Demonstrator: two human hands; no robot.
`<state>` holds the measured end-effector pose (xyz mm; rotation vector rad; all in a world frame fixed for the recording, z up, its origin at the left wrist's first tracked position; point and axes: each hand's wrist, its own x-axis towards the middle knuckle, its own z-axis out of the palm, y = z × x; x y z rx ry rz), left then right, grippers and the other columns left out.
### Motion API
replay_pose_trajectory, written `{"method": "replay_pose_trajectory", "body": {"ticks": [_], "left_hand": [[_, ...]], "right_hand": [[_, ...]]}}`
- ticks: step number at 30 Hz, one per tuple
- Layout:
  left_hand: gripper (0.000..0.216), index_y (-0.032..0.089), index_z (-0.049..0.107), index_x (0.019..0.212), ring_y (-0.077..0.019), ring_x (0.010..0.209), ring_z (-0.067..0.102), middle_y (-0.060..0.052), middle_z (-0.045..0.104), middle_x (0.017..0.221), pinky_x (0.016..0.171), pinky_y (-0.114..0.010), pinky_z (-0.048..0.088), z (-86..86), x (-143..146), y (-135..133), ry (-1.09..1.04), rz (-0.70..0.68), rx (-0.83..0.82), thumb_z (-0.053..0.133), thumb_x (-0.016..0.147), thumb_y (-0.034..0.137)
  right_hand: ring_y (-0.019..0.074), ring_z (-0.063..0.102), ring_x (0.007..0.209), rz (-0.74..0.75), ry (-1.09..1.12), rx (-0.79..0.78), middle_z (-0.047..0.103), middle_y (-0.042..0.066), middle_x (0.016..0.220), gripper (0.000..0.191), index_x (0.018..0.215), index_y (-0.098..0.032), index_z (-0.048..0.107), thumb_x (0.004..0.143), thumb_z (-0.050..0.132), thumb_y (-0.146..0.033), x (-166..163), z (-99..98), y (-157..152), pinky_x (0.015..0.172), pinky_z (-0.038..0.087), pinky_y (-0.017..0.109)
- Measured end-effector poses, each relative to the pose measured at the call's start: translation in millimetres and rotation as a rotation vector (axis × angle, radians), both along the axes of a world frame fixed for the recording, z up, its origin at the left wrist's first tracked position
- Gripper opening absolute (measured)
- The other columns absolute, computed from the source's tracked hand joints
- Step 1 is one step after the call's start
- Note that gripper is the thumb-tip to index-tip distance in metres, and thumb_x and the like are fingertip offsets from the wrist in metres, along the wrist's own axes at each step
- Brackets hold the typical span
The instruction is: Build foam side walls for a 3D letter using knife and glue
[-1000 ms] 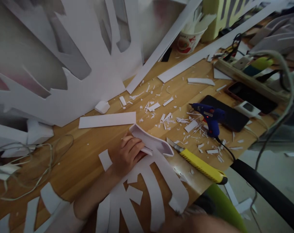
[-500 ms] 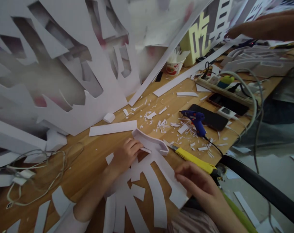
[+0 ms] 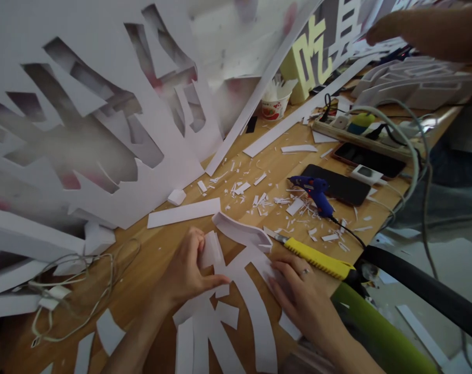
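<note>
A white cut-out character (image 3: 255, 311), which looks like foam board, lies on the wooden table in front of me. A curved upright strip (image 3: 241, 234) forms a wall at its top. My left hand (image 3: 185, 270) grips a short white strip (image 3: 212, 252) at the cut-out's left side, fingers behind it and thumb stretched along the near end. Fingers extended, my right hand (image 3: 298, 291) rests on the right part of the cut-out. A yellow utility knife (image 3: 317, 257) with its blade out lies just beyond the right hand.
A blue glue gun (image 3: 311, 189) rests by a dark phone (image 3: 340, 186) among white scraps. Behind stands a large cut-out white board (image 3: 173, 150). Cables (image 3: 103, 280) lie at left, a power strip (image 3: 360, 132) at right. Another person's hand (image 3: 426, 31) reaches in upper right.
My left hand has turned and spread its thumb, lifting the short strip more into view. My right hand has come down onto the cut-out from hovering at its right edge.
</note>
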<state>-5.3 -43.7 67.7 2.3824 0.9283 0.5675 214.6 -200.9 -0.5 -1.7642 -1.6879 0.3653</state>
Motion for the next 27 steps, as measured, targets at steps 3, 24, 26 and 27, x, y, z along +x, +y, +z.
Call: {"method": "replay_pose_trajectory", "body": {"ticks": [3,24,26,27], "left_hand": [[0.026,0.021,0.043,0.092,-0.0183,0.078,0.052,-0.004,0.055,0.092,0.069,-0.032,0.047,-16.9,11.7,8.5,0.009,-0.070,0.190,0.058,0.091,0.043],[0.009,0.021,0.056,0.081,-0.0170,0.067,0.054,0.002,0.062,0.065,0.074,-0.036,0.031,-63.0,42.5,16.5,-0.056,-0.238,0.559,0.056,0.087,0.015],[0.009,0.021,0.055,0.080,-0.0173,0.068,0.055,0.002,0.065,0.066,0.076,-0.037,0.031,-62.2,41.7,19.9,-0.058,-0.279,0.559,0.056,0.086,0.015],[0.008,0.021,0.054,0.080,-0.0175,0.069,0.056,0.001,0.066,0.067,0.076,-0.037,0.031,-61.9,41.5,21.8,-0.061,-0.295,0.558,0.056,0.086,0.015]], "right_hand": [[0.0308,0.054,0.111,-0.020,-0.027,0.004,0.056,0.016,0.121,0.029,0.122,-0.017,0.050,0.094,0.055,-0.020,-13.0,-4.0,-0.9,0.092,0.050,0.051],[0.0315,0.052,0.115,0.017,-0.030,0.086,0.059,0.015,0.118,0.018,0.113,-0.016,0.058,0.095,0.055,-0.020,-19.1,-16.4,-0.1,0.090,0.054,0.050],[0.0313,0.053,0.114,0.009,-0.036,0.078,0.060,0.015,0.116,0.017,0.111,-0.017,0.060,0.096,0.053,-0.022,-18.6,-16.0,0.6,0.089,0.055,0.050],[0.0310,0.054,0.113,0.005,-0.038,0.077,0.060,0.015,0.116,0.016,0.110,-0.017,0.060,0.097,0.052,-0.022,-18.5,-15.7,1.1,0.088,0.055,0.050]]}}
